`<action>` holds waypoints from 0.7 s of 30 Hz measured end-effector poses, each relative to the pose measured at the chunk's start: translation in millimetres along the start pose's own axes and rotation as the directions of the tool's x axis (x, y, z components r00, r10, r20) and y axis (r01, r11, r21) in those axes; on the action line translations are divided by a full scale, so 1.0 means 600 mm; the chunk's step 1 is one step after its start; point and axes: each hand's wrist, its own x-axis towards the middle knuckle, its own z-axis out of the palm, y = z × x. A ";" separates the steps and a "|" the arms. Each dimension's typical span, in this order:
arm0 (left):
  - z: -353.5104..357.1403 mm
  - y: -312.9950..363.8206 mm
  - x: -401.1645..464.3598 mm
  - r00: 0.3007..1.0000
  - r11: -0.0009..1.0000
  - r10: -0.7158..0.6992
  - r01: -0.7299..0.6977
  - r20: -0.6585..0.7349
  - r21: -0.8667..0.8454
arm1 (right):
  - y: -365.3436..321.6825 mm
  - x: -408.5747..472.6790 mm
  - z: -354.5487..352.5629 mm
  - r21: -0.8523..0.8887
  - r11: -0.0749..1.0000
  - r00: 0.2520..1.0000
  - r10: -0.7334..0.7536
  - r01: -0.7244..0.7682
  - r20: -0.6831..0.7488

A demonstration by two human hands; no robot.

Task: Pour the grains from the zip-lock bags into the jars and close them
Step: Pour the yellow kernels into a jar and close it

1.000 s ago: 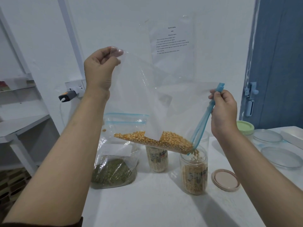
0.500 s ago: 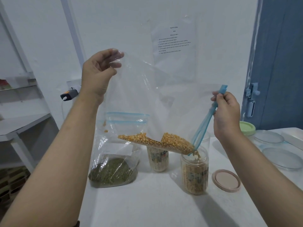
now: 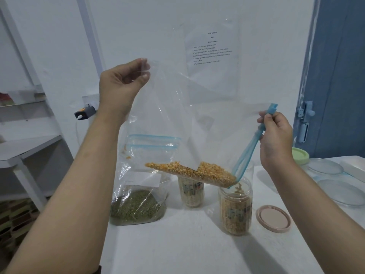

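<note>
A person's left hand point(image 3: 122, 84) pinches the raised bottom corner of a zip-lock bag point(image 3: 177, 119) while the right hand point(image 3: 276, 135) grips its blue zip edge, funnelling corn kernels point(image 3: 197, 171) into an open jar point(image 3: 236, 210); next, likely a steeper tilt, then the pink lid point(image 3: 273, 218)

A printed instruction sheet point(image 3: 212, 56) in a clear sleeve hangs on the white wall above the white bench point(image 3: 177, 250). To its left a charger point(image 3: 84, 113) sits in a wall socket, its white cable hanging down. Further left stands a white shelf unit point(image 3: 23, 147). A blue door point(image 3: 339, 76) with a pale blue latch point(image 3: 305, 123) fills the right edge.
</note>
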 end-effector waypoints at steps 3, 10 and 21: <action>0.003 0.001 0.000 1.000 0.999 0.022 -0.021 -0.010 0.041 | 0.003 0.002 0.000 0.003 1.000 1.000 -0.007 0.007 0.005; 0.009 -0.003 0.002 1.000 0.995 0.022 -0.020 -0.019 0.098 | 0.006 0.003 0.002 0.001 1.000 1.000 -0.015 0.015 0.020; 0.017 -0.008 -0.008 0.998 0.974 0.055 -0.054 -0.001 0.222 | 0.007 0.000 0.002 0.032 0.999 1.000 -0.017 0.017 0.011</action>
